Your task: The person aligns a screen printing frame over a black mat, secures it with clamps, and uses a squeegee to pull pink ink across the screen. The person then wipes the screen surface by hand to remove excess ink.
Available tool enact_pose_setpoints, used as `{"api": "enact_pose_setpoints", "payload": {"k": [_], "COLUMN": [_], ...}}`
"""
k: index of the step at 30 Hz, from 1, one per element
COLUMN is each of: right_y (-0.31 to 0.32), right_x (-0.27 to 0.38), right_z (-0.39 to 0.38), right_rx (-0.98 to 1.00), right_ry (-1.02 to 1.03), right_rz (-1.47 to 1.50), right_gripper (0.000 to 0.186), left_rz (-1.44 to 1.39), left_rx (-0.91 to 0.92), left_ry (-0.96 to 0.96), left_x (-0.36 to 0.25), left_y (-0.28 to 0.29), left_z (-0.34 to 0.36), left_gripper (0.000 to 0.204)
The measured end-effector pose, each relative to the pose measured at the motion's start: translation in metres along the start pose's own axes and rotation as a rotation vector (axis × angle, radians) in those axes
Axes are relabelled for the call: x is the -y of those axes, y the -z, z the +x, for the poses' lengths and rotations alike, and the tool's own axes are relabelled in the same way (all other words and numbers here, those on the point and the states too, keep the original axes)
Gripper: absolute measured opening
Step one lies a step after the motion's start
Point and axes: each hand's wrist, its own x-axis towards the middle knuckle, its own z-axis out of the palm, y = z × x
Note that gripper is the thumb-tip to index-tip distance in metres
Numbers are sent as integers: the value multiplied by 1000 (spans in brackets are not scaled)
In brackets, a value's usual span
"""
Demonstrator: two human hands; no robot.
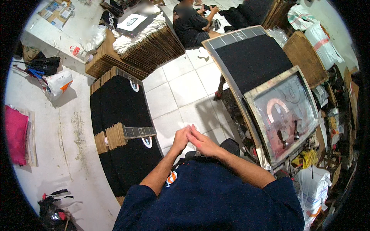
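My left hand [181, 139] and my right hand [198, 139] meet in front of my body, over the floor, with fingers closed and pressed against each other; I cannot make out whether anything is between them. To my right is a printing board [226, 65] with black fabric [252, 57] on it and a framed screen [275, 106], bearing dark tools, on its near part. To my left, black fabric pieces on boards [115, 106] lie in stacks, with white printed shapes [146, 141] at their edges.
A tall stack of boards [138, 46] with white cloth stands ahead. Beyond it a person in dark clothes [189, 30] sits on the tiled floor [179, 84]. A white ledge [65, 146] with bags and a pink bundle [15, 134] runs along the left. White sacks [316, 196] crowd the right.
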Motion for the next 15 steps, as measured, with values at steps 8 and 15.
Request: {"api": "enact_pose_setpoints", "payload": {"k": [8,15], "right_y": [99,162], "right_x": [-26,11], "right_z": [78,191], "right_rx": [-195,-243], "right_ry": [82,135], "right_rz": [-137,-204], "right_gripper": [43,44], "left_rz": [432,-93], "left_rx": [-809,-1120], "left_ry": [-203,-76], "left_x": [-3,-39], "left_y": [226,457], "left_z": [85,65], "left_gripper": [30,52]}}
